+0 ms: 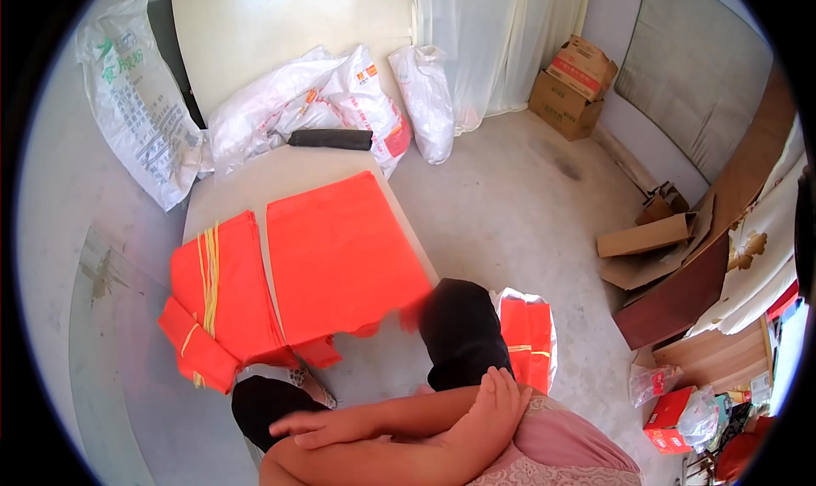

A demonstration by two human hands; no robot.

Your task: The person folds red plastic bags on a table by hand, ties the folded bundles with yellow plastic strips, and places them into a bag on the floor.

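My forearms are crossed over my lap. My left hand lies flat on my right arm near the elbow, fingers extended, holding nothing. Towards the left, my right hand rests over my left forearm with its fingers stretched out and nothing in it. In front of my knees, a flat stack of red sheets covers part of a pale tabletop. Beside it is a red stack with yellow ties across it. A smaller tied red bundle overlaps its near left corner.
A black roll lies at the tabletop's far edge, before white sacks. Right of my knee, a white bag holds tied red bundles. Cardboard boxes stand at the back right; flattened cardboard and a red box are farther right.
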